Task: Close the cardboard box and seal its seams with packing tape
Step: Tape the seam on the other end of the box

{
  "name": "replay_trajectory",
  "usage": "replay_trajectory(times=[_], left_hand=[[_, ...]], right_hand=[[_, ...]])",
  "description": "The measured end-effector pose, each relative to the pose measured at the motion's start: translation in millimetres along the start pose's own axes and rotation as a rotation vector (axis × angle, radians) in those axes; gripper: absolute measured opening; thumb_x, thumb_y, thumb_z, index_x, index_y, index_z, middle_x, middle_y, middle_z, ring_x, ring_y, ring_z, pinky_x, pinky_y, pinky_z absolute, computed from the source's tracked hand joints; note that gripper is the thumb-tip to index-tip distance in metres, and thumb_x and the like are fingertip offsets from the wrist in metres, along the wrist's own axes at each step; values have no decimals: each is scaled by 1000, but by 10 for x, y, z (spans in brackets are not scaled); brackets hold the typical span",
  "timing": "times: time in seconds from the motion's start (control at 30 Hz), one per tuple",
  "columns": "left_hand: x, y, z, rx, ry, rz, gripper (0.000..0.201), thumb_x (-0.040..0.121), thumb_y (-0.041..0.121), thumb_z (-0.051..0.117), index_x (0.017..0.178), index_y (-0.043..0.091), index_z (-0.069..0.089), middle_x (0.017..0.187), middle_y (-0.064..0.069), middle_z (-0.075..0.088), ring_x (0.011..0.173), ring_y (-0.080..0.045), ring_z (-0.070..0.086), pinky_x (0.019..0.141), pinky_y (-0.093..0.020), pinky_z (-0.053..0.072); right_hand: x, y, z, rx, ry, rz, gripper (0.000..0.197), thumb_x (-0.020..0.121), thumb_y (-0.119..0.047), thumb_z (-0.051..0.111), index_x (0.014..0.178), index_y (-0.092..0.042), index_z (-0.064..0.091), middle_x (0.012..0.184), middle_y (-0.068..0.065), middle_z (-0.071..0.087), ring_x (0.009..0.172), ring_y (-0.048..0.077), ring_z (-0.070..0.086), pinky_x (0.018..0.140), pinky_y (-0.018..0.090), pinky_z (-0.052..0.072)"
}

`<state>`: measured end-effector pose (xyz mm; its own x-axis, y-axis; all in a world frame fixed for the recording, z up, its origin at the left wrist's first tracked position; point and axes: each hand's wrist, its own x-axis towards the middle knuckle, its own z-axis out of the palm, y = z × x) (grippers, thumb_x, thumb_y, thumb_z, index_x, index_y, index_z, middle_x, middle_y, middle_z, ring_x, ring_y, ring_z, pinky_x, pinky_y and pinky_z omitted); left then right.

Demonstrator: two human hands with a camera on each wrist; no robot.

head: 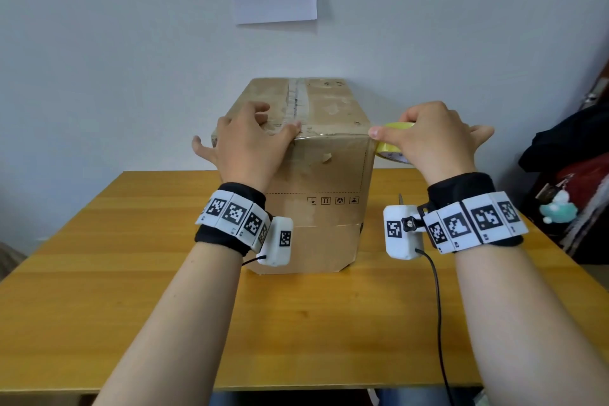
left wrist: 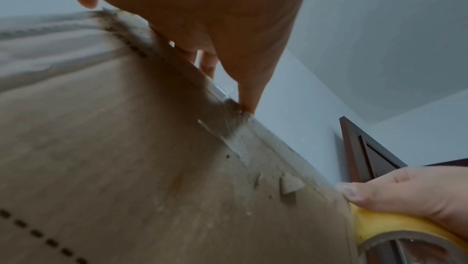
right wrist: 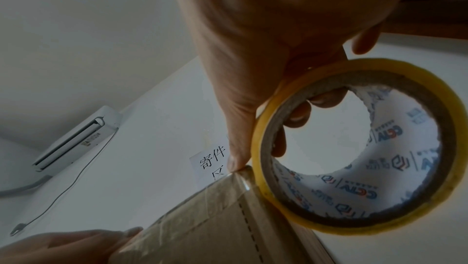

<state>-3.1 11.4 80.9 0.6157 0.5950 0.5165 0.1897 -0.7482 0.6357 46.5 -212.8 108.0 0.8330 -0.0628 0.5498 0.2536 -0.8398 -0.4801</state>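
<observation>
From the head view, the cardboard box [head: 316, 175] stood closed on the wooden table [head: 99, 290] at my twelve o'clock, my left hand [head: 245, 142] resting over its near top edge at eleven o'clock with thumb pressed to the taped seam, while my right hand [head: 435, 138] at one o'clock gripped the yellow tape roll [head: 392, 145] against the box's right top corner. At the left wrist, my thumb [left wrist: 247, 96] pushed clear tape [left wrist: 228, 128] onto the edge; at the right wrist, my fingers [right wrist: 298, 116] curled through the roll's core, thumb pinning tape at the corner
</observation>
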Motion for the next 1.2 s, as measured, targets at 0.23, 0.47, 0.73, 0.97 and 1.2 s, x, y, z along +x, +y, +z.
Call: replay_trajectory(times=[0.23, 0.47, 0.73, 0.97, 1.2], left_hand=[[119, -104, 90, -72, 140, -26, 25, 86, 34, 52, 109, 39, 61, 77, 22, 66, 109, -5, 57, 113, -50, 13], [107, 28, 104, 127, 178, 61, 20, 94, 26, 50, 105, 38, 62, 89, 16, 70, 105, -13, 61, 115, -52, 11], [-93, 361, 249, 73, 11, 152, 70, 74, 83, 47, 120, 32, 57, 105, 14, 70, 113, -12, 62, 119, -58, -4], [-50, 383, 335, 77, 16, 63, 45, 82, 61, 54, 116, 32, 60, 101, 17, 69, 125, -16, 50, 117, -62, 1], [36, 405, 321, 176, 46, 69, 25, 93, 34, 52, 115, 32, 64, 88, 14, 70, 115, -15, 59, 119, -61, -6]], right_hand=[[-6, -20, -4, -5, -13, -9, 52, 78, -69, 67, 72, -17, 67, 60, -7, 56, 72, 19, 46, 80, 41, 19], [19, 21, -7, 8, -24, -19, 51, 78, -69, 67, 73, -18, 67, 60, -8, 54, 64, 10, 38, 79, 40, 20], [57, 62, 3, 17, -30, -43, 51, 79, -68, 66, 73, -17, 68, 56, -9, 54, 64, 6, 38, 77, 40, 19], [77, 92, 35, 29, -25, -64, 54, 78, -70, 67, 73, -16, 68, 54, -9, 52, 63, 8, 40, 77, 39, 19], [97, 133, 37, 31, -38, -109, 54, 78, -71, 65, 73, -17, 68, 54, -11, 52, 64, 8, 42, 76, 38, 18]])
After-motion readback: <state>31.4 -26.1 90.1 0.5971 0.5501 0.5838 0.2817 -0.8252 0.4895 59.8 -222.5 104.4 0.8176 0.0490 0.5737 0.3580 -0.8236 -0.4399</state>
